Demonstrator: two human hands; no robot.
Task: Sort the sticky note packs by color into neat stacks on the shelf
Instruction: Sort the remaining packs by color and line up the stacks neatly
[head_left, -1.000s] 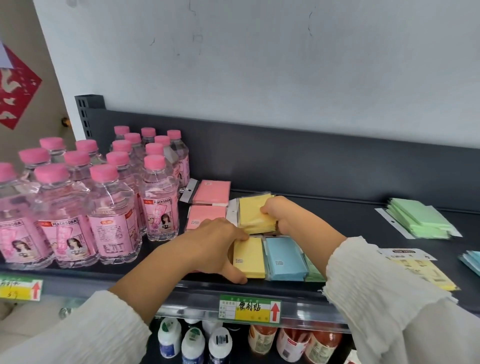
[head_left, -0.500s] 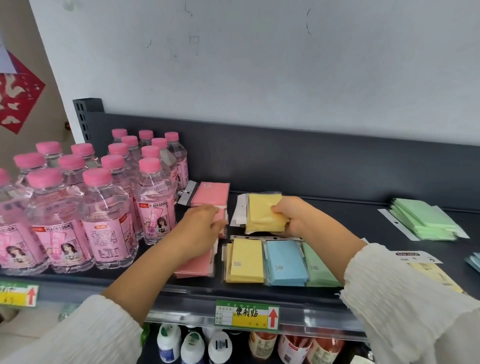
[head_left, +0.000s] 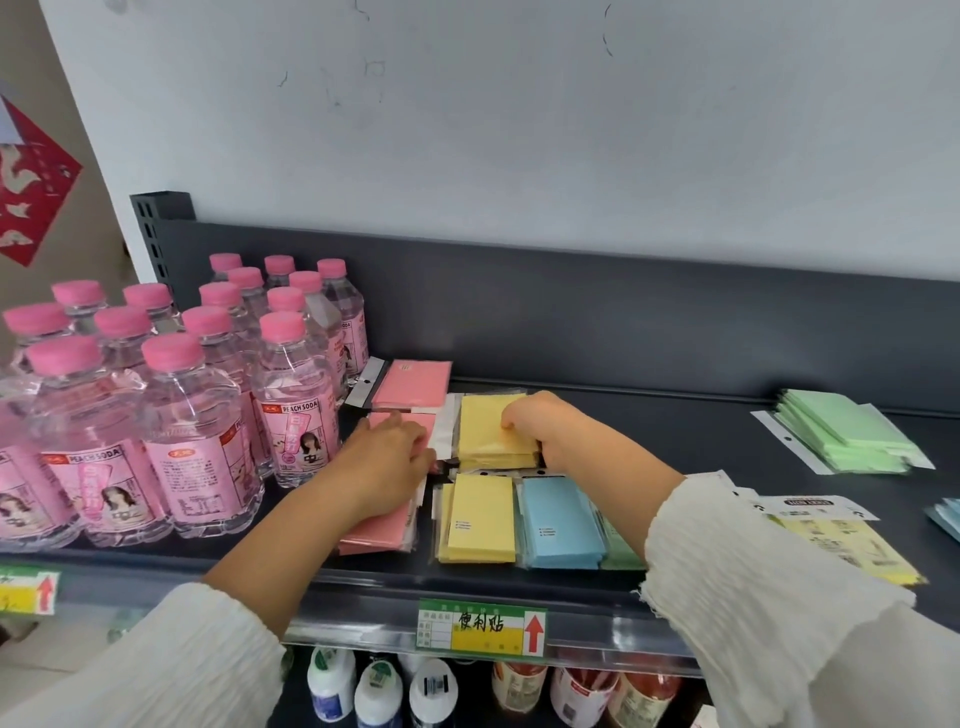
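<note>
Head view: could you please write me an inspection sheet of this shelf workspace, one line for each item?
Surface: dark shelf, with a price tag on its front rail.
Job's things: front pink stack and back pink stack; back yellow stack; front yellow stack, blue stack and a partly hidden green pack side by side; green stack at right; loose yellow pack near the right edge.
Clutter: peach soda bottles at left.
Grippers: left hand rests on the front pink stack; right hand holds the back yellow stack, fingers curled.
Cables: nothing seen.
Surroundings: white wall, red paper decoration, lower-shelf bottles.
</note>
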